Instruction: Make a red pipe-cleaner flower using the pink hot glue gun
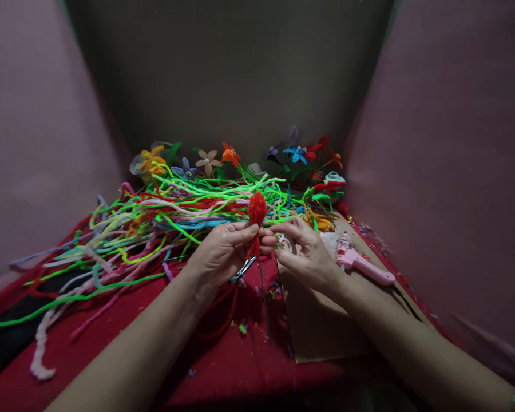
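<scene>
My left hand (229, 246) pinches a red fuzzy pipe-cleaner flower bud (257, 209) by its base, the bud pointing up. Red pipe-cleaner ends (253, 248) hang below the fingers. A thin dark stem wire (264, 297) runs down from there toward the table. Close beside it, my right hand (304, 252) has its fingers curled around what looks like a small roll of tape (286, 244); its index fingertip reaches to the base of the bud. Behind the left wrist lie scissors (244, 269), partly hidden. A loop of red pipe cleaner (232, 312) lies below them.
A heap of coloured pipe cleaners (184, 206) spreads across the back and left of the red-covered table (236, 372). A pink glue gun (363, 266) and cardboard (317, 332) are at right. Finished flowers (208, 161) stand along the back, between pinkish side walls.
</scene>
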Available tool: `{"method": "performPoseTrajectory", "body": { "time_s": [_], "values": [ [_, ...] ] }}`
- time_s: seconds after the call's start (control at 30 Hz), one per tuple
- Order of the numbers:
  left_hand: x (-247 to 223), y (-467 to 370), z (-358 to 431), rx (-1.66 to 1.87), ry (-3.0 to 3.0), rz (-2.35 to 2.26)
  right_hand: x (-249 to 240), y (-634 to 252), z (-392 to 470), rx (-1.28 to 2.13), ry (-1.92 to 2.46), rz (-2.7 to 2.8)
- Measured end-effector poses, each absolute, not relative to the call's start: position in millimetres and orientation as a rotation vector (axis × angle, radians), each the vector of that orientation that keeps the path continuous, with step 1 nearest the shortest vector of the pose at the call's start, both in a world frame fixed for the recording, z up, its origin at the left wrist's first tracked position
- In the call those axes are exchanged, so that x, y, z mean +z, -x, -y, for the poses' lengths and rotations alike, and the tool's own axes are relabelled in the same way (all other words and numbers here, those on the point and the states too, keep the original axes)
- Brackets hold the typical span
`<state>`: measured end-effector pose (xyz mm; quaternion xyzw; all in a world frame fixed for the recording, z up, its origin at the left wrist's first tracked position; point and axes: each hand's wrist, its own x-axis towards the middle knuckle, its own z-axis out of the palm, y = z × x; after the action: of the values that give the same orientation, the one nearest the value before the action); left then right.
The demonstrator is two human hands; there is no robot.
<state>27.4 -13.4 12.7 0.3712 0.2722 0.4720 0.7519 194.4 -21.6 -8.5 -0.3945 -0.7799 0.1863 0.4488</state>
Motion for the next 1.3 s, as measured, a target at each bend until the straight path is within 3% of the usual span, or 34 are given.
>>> {"method": "performPoseTrajectory", "body": {
  "time_s": [0.27, 0.77, 1.3],
  "values": [
    [12, -31, 14, 1.054, -0.762, -0.664, -14, -190, 19, 0.566, 1.002, 1.876],
    [5, -29, 13, 0.985, -0.991, -0.737, 1, -206, 15, 1.269, 0.806, 1.529],
    [4, -43, 24, 0.986, -1.166, -0.834, -7, -190, 20, 1.226, 0.872, 1.398]
  ]
}}
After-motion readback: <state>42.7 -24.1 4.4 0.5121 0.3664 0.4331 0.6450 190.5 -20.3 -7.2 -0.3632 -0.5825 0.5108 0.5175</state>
